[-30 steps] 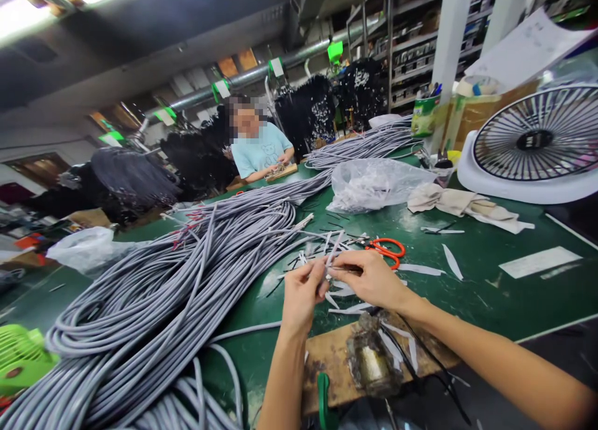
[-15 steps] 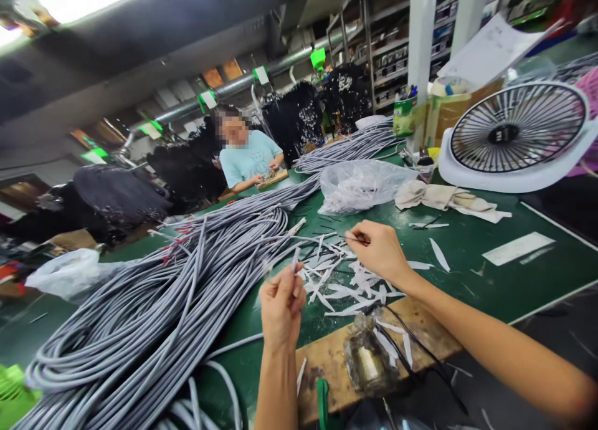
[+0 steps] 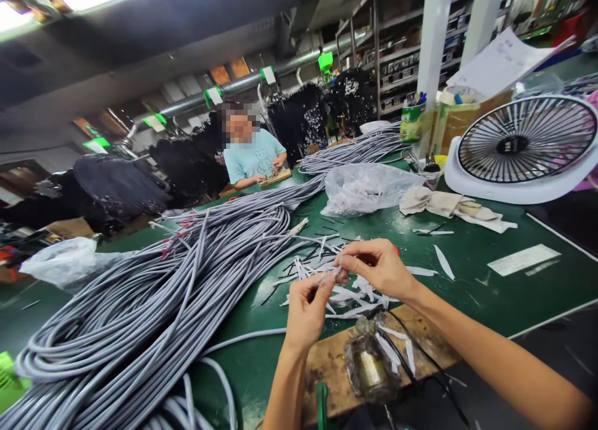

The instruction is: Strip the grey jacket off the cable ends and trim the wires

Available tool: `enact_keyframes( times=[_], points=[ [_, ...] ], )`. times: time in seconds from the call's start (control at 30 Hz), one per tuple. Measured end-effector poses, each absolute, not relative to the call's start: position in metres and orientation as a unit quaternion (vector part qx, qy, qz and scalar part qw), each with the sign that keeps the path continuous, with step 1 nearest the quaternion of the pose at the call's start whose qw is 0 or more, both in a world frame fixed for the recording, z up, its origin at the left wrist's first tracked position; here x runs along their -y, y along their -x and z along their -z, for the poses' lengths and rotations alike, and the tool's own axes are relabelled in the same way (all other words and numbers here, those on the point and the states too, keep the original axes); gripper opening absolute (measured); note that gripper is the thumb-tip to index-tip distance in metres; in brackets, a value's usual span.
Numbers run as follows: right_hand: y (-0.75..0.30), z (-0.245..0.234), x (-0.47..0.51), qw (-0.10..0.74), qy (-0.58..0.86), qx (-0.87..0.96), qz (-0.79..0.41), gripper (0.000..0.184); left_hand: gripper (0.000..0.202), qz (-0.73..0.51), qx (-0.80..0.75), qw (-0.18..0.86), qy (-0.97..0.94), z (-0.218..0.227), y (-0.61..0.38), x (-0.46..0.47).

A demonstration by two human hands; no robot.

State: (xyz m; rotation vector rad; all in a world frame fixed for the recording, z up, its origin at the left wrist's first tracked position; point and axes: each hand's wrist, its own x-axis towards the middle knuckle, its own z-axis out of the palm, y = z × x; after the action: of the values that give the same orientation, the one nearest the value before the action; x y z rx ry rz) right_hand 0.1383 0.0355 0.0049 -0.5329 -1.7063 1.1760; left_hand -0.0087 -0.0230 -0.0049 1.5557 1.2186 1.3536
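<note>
My left hand (image 3: 307, 308) is closed around the end of a grey cable, held just above the green table (image 3: 471, 265). My right hand (image 3: 376, 267) pinches the tip of that same cable end, so the fingertips of both hands meet. Under the hands lies a scatter of white stripped sheath pieces (image 3: 346, 293). A big heap of grey cables (image 3: 154, 305) spreads to the left. Below my hands sits a wooden board (image 3: 336, 361) with a small grimy metal block (image 3: 369, 361) on it.
A white desk fan (image 3: 523, 149) stands at the right. Cloth rags (image 3: 448, 204) and a clear plastic bag (image 3: 364, 187) lie behind my hands. Another person in a light blue shirt (image 3: 255, 156) sits across the table. A second bag (image 3: 65, 262) lies at far left.
Half a second ago my hands were apart, the right one reaching over the sheath pieces. Now they have come back together on the cable end.
</note>
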Motion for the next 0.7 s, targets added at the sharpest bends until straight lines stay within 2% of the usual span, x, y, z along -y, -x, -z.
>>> enact_keyframes(
  times=[0.1,0.23,0.33,0.47,0.7],
  points=[
    [-0.137,-0.007,-0.036,0.459,0.256,0.722,-0.451,0.03,0.03,-0.498,-0.466,0.312,-0.662,0.003,0.01,0.027],
    [-0.141,-0.01,-0.033,0.416,0.224,0.752,-0.458,0.037,0.029,-0.513,-0.475,0.214,-0.682,0.005,0.011,0.028],
    [-0.142,-0.011,-0.03,0.428,0.195,0.768,-0.435,0.037,0.024,-0.48,-0.502,0.12,-0.709,0.008,0.008,0.027],
    [-0.138,-0.01,-0.032,0.431,0.246,0.734,-0.463,0.041,0.02,-0.431,-0.486,-0.011,-0.76,0.013,0.002,0.028],
    [-0.132,-0.001,-0.036,0.393,0.263,0.668,-0.575,0.041,0.016,-0.514,-0.501,-0.035,-0.696,0.014,-0.001,0.03]
  ],
)
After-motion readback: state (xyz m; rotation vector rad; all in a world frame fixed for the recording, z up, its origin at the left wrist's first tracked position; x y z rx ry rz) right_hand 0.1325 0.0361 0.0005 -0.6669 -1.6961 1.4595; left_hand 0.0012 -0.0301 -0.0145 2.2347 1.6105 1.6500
